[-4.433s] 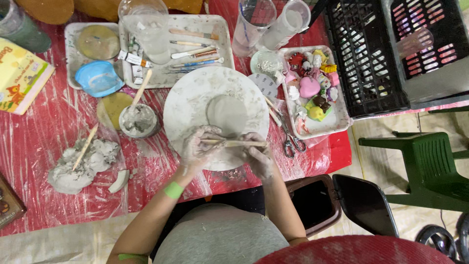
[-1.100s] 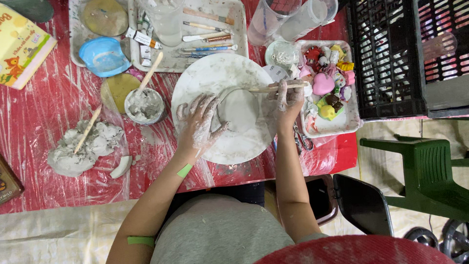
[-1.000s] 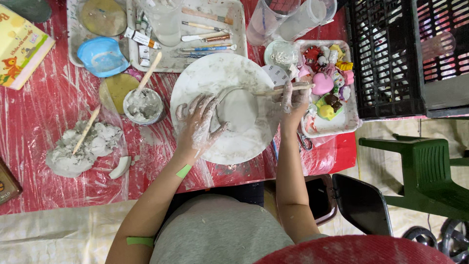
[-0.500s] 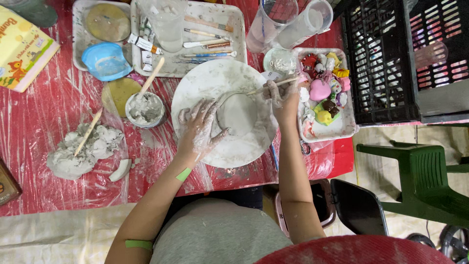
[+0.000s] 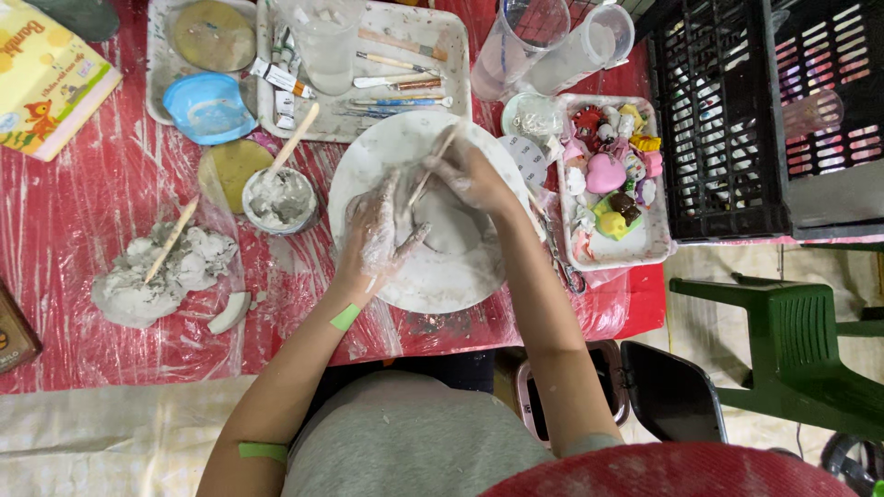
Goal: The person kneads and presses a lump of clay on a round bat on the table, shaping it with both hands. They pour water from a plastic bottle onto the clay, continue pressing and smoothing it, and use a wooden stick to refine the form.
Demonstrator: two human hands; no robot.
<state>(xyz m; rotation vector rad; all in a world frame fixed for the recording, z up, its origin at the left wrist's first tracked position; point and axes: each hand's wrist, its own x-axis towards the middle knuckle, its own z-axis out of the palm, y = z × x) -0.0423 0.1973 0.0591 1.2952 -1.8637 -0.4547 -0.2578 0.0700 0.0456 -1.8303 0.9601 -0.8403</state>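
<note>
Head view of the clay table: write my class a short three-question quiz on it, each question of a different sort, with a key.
1. True or false: the right hand holds a thin wooden stick.
2. Where does the left hand rest? A) in the blue bowl B) on the pale clay on the round white board C) on the yellow box
3. Fill in: the small bowl of grey paste has a ___ standing in it.

Key: 1 true; 2 B; 3 stick
</note>
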